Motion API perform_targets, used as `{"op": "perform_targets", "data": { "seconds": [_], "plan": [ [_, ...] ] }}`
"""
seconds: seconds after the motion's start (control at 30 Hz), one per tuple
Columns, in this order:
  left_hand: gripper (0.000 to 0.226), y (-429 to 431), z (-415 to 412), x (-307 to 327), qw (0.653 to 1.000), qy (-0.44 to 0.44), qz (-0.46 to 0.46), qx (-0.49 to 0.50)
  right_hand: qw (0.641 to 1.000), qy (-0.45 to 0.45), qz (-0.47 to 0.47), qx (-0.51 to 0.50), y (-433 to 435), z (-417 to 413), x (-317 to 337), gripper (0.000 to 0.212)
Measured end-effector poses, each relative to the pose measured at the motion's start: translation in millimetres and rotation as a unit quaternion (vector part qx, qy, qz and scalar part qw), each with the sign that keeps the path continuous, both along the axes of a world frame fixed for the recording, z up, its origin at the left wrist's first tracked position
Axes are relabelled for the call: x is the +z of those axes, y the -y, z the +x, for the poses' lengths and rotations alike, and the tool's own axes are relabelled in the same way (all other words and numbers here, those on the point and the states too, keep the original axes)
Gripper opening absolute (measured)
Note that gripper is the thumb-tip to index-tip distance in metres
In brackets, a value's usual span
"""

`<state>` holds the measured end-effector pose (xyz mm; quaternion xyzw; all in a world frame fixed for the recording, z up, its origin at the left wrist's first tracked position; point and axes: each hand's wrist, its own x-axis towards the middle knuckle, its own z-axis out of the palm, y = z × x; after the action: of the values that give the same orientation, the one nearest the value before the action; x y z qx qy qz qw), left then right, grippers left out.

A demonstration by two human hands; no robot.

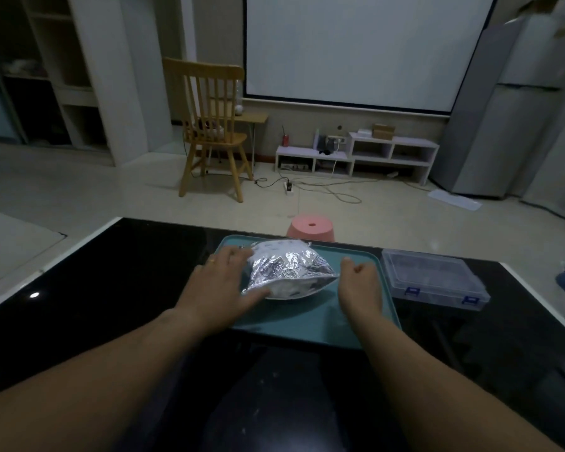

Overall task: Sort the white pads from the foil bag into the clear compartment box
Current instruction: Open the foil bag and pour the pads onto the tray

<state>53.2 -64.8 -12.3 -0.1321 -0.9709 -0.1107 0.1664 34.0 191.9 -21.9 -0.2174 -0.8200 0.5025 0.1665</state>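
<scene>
A crumpled foil bag [291,265] lies in the middle of a teal tray [310,327] on the glossy black surface [111,288]. The left hand [221,282] rests on the bag's left side, fingers straight and spread over the foil, thumb along its near corner. It wears a ring. The right hand [359,285] is over the tray just right of the bag, fingers loosely curled, holding nothing.

White material at the bag's near edge is probably the white pads [289,291]. Dark marks on the foil are too blurred to read.

The clear compartment box [434,275] sits on the surface just right of the tray, lid down, with two blue latches [412,291] facing the person. A pink stool [311,227] stands beyond the far edge.
</scene>
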Motion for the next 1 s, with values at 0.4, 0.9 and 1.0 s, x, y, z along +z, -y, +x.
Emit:
{"op": "perform_targets", "data": {
  "seconds": [0.4, 0.9, 1.0],
  "plan": [
    [0.031, -42.7, 11.4, 26.4, 0.993, -0.062, 0.085, -0.043, 0.99, 0.028, 0.05, 0.132, 40.2, 19.0, -1.3, 0.031],
    [0.055, -7.8, 19.4, -36.8, 0.875, 0.225, 0.426, 0.051, 0.967, 0.078, 0.012, 0.242, 27.1, 52.2, -30.0, 0.054],
    [0.058, -1.7, 58.3, -34.4, 0.87, 0.227, 0.434, 0.051, 0.966, 0.081, 0.002, 0.245, 33.2, 90.8, -25.1, 0.05]
  ]
}}
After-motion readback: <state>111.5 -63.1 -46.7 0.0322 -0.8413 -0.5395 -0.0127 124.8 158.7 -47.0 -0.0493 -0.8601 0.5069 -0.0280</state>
